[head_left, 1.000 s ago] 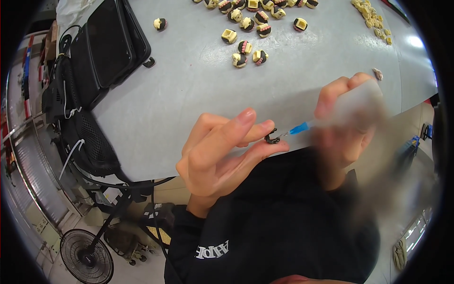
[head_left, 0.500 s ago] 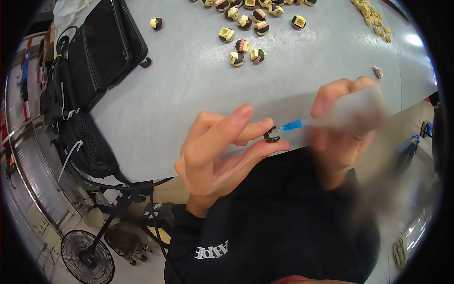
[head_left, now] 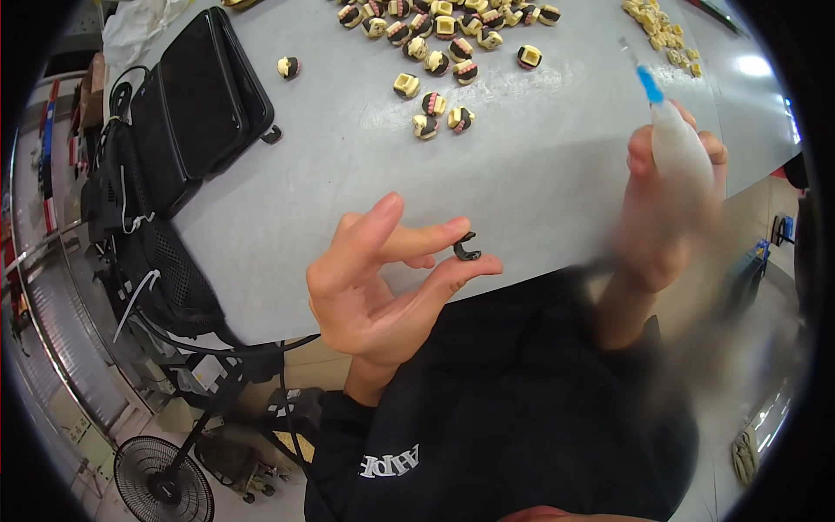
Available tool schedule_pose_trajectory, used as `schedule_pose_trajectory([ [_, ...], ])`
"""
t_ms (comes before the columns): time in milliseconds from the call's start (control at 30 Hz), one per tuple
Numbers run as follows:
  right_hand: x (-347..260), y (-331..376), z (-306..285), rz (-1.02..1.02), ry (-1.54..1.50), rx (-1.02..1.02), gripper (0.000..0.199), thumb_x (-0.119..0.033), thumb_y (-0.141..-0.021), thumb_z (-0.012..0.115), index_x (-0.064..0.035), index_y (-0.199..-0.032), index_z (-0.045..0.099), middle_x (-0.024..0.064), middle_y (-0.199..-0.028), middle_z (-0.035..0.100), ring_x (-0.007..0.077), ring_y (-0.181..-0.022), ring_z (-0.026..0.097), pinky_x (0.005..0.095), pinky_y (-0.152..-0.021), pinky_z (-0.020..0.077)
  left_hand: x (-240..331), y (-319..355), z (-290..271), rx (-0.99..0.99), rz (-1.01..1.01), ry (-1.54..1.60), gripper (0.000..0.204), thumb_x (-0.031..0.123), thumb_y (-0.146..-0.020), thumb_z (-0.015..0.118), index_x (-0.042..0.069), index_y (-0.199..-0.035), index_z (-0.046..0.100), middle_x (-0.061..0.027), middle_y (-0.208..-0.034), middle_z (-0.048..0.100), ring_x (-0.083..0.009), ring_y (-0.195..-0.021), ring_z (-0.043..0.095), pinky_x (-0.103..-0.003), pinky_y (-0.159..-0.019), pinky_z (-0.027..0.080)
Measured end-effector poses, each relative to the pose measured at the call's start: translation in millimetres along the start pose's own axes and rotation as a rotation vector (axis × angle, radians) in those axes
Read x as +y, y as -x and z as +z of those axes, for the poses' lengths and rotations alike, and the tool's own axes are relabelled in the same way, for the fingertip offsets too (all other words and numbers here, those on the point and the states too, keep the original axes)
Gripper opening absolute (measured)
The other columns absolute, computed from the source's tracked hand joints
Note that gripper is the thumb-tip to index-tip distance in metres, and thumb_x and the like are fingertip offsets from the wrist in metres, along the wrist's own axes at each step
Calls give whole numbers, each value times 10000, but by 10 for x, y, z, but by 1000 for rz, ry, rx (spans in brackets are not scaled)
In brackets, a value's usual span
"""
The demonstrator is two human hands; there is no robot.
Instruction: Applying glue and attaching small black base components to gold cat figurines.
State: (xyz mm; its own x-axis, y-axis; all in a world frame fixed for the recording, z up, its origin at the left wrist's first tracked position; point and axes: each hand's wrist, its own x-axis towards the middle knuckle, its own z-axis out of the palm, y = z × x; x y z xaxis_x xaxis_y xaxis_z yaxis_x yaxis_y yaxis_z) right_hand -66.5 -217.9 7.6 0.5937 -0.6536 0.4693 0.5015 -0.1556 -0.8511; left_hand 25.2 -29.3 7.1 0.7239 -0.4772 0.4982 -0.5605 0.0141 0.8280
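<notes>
Between the thumb and a finger of my left hand is a small black C-shaped piece, its open side facing right. My right hand grips a whitish squeeze bottle with a blue needle tip that points up and to the left, away from the black piece. Part of that hand is blurred. Beyond my hands, several small cream, black and pink pieces shaped like toothed jaws lie scattered on the grey table.
A black phone-like device stands at the left beside a black mesh pouch and cables. One toothed piece lies apart near the device. Small cream parts are heaped at the far right. A black fan stands below left.
My right hand has drawn the bottle's needle away from the black piece and tilted it upward. My left hand has shifted slightly left, still pinching the piece.
</notes>
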Motion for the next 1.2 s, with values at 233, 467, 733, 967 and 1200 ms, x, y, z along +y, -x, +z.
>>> schedule_pose_trajectory([
  [233, -11, -10, -173, 76, 386, -52, 389, 66, -760, 641, 18, -1087, 436, 167, -1063, 565, 229, -956, 598, 325, -805, 487, 15, 41, 76, 59, -57, 35, 714, -3, -540, 832, 25, -1138, 445, -77, -756, 678, -96, -573, 466, -213, -556, 373],
  [467, -146, -102, -310, 108, 587, -131, 324, 8, -764, 651, 3, -1057, 513, 126, -1046, 565, 203, -958, 579, 287, -774, 484, 80, 59, 27, 63, -42, -28, 727, -2, -529, 832, 21, -1143, 445, -66, -744, 662, -97, -601, 445, -224, -584, 366],
  [733, -27, -740, -909, 26, 1271, -9, 170, -66, -769, 664, -11, -921, 613, 76, -918, 584, 180, -740, 565, 289, -682, 475, 86, 65, 42, 40, -29, -51, 738, 0, -525, 831, 14, -1156, 450, -56, -742, 653, -95, -634, 460, -218, -581, 363],
  [967, 86, -820, -1075, 6, 1375, -127, 158, -42, -782, 636, -12, -934, 606, 77, -917, 590, 182, -740, 574, 277, -678, 470, 61, 91, 19, 46, -29, -30, 746, -5, -516, 832, 26, -1159, 456, -57, -737, 655, -98, -647, 473, -231, -586, 369],
  [1200, -170, -610, -792, -380, 994, -6, 88, -19, -825, 600, 22, -897, 574, 103, -874, 620, 158, -770, 596, 268, -659, 475, 27, 66, -31, -31, 140, -109, 741, 82, -507, 856, 45, -1128, 454, -30, -711, 657, -122, -652, 454, -253, -628, 345],
])
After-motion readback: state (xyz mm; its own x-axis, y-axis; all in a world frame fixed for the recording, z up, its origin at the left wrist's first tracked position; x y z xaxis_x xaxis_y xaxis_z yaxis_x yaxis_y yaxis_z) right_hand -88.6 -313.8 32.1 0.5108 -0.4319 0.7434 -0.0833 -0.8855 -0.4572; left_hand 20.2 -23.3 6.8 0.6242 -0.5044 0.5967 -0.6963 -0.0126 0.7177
